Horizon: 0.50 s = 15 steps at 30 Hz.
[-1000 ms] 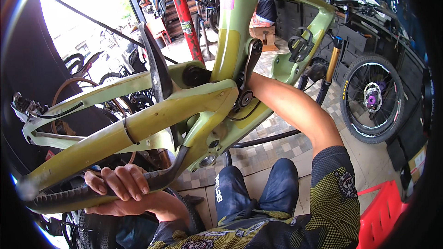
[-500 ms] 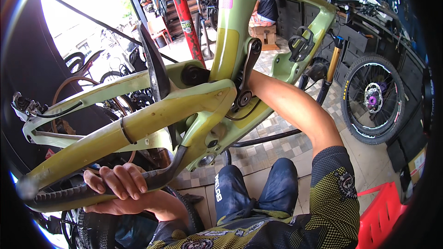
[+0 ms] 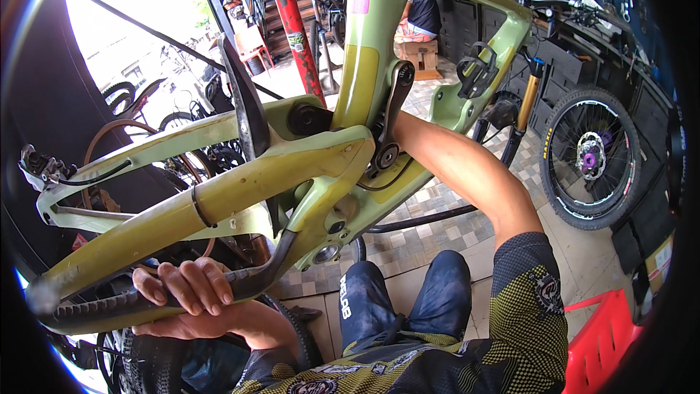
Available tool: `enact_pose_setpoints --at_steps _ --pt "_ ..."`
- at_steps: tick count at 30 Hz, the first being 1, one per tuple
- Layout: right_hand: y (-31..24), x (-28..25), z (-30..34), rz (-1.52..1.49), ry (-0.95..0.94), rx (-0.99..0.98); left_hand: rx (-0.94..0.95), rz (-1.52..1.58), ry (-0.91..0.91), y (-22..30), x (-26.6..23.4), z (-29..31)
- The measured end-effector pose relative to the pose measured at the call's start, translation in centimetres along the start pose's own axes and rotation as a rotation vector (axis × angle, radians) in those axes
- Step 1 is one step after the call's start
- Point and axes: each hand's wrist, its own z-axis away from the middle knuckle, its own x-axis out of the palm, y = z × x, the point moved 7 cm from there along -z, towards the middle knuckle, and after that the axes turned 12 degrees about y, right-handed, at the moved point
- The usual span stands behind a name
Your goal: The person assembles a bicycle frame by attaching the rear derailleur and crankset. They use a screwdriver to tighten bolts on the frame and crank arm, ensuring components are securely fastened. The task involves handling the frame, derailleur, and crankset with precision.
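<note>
A green bicycle frame [image 3: 270, 175] with worn, yellowish patches spans the view in front of me. My left hand [image 3: 186, 295] is wrapped round its lower rear tube, over a ribbed black chainstay guard [image 3: 273, 266]. From the right, my right forearm [image 3: 459, 164] reaches in behind a dark suspension link [image 3: 397, 106] at the middle of the frame. The right hand itself is hidden there, so its fingers and anything in them do not show. A black mudguard-like piece [image 3: 248, 113] stands up between the rear tubes.
A red stand post [image 3: 286, 22] rises behind the frame. At right a wheel [image 3: 590, 157] leans against dark drawers, near a red plastic stool [image 3: 605, 339]. A seated person [image 3: 421, 14] is at the back. Tools [image 3: 627, 4] hang on the blue wall.
</note>
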Motion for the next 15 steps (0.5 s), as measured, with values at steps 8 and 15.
enact_pose_setpoints --at_steps 8,15 --pt "0.02 -0.01 -0.04 0.004 -0.003 -0.003 -0.052 0.014 -0.013 -0.3 0.25 -0.03" --pt "0.09 0.14 -0.1 0.013 -0.014 -0.005 -0.001 -0.004 0.007 -0.06 0.08 0.03"
